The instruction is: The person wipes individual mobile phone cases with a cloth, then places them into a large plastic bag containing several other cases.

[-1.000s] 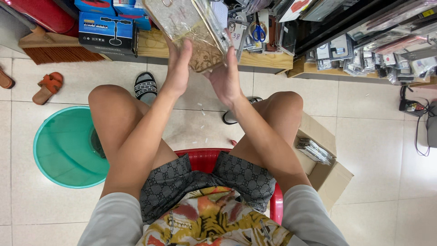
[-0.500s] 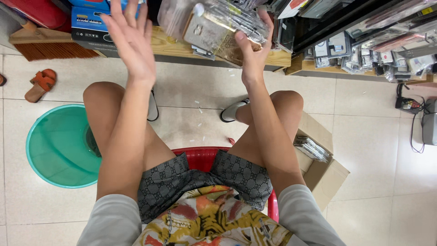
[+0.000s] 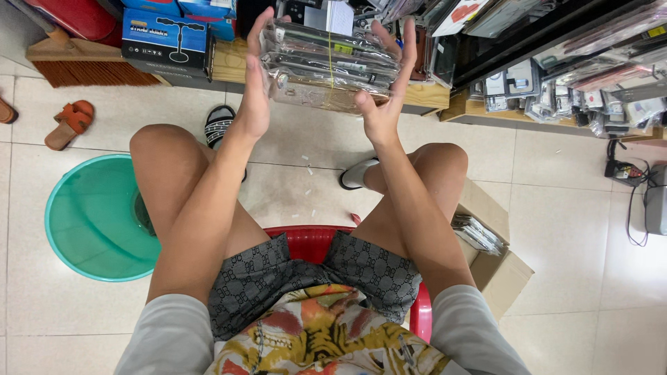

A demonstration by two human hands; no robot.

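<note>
- While the person sits on a red plastic stool (image 3: pixel 309 239), the glossy tiled floor (image 3: pixel 570 229) spreads widest, pale and hard, with small white scraps on it.
- Beside the left knee stands a round teal plastic basin (image 3: pixel 83 222), smooth-walled and shallow.
- By the right knee, an open cardboard box (image 3: pixel 500 267) holds a slanted pile of flat clear packets (image 3: pixel 479 232).
- Ahead runs a low wooden shelf (image 3: pixel 226 62) carrying a blue printed carton (image 3: pixel 165 33).
- Held up in front of that shelf, between both palms, is a bundle of clear-wrapped phone cases (image 3: pixel 326 66), bound by a thin rubber band; the sleeves look slick and crinkled.
- Left hand (image 3: pixel 256 83): fingers straight and spread, pressed flat against the bundle's left end, not curled around it.
- Right hand (image 3: pixel 385 87): fingers likewise extended upward along the right end, palm pressing inward.
- Risk, as I judge it: only palm pressure and one band hold the slippery sleeves, so easing the squeeze could let the middle cases slide out and scatter on the tiles.
- Smallest, an orange sandal (image 3: pixel 69 121) lies well apart at the left.
</note>
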